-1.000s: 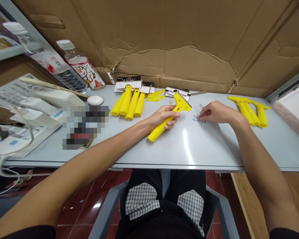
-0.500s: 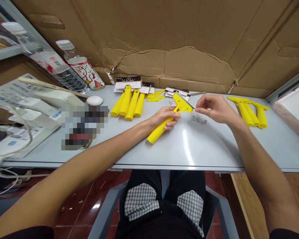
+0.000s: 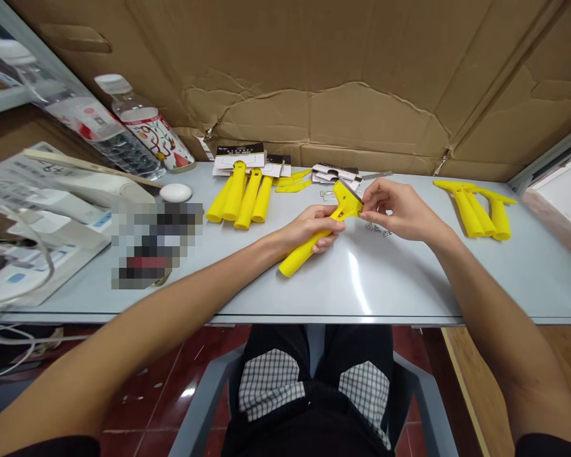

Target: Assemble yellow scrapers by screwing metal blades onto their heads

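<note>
Between the left forearm (image 3: 209, 276) and the right forearm (image 3: 473, 289), the near worktop (image 3: 400, 289) offers a bare passage, narrowed by the held yellow scraper (image 3: 299, 257). Small metal pieces (image 3: 373, 226) lie beyond this passage, and the upright cardboard (image 3: 361, 51) closes the back.

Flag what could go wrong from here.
The small metal parts lie loose near the right hand, so a brush might scatter them. The yellow tool is gripped around its handle by the left hand, so its head could twist if pushed. The right fingertips sit by the head's dark edge, which might nick them if sharp.
</note>
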`<state>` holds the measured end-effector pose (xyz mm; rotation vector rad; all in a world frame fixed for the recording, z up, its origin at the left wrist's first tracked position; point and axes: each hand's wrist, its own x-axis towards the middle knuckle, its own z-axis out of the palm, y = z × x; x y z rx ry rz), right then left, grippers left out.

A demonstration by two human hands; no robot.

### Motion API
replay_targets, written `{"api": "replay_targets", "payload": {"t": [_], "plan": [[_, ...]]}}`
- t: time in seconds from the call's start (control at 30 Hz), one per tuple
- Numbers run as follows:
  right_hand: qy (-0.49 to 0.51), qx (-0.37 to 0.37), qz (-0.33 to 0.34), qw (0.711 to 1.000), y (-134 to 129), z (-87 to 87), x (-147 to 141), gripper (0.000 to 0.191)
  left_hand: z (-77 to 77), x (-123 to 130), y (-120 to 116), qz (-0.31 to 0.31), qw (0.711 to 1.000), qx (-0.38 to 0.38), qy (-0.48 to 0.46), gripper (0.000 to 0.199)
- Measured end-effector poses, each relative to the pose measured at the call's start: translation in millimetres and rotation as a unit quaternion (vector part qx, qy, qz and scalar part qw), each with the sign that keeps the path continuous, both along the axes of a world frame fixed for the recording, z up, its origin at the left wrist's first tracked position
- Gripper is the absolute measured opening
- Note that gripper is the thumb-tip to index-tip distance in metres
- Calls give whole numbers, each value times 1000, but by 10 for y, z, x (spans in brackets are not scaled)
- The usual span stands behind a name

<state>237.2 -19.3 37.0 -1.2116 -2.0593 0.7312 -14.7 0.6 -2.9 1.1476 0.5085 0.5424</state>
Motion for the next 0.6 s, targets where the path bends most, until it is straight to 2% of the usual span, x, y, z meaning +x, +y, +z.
{"api": "replay_targets", "payload": {"t": [0.43,0.6], "plan": [[-27,14,7,1000,-18,6,10,25,19,18,-31,1,999,35,26,32],[-56,51,-8,997,-32,10,-14,17,10,11,-23,0,999,40,25,31]]}}
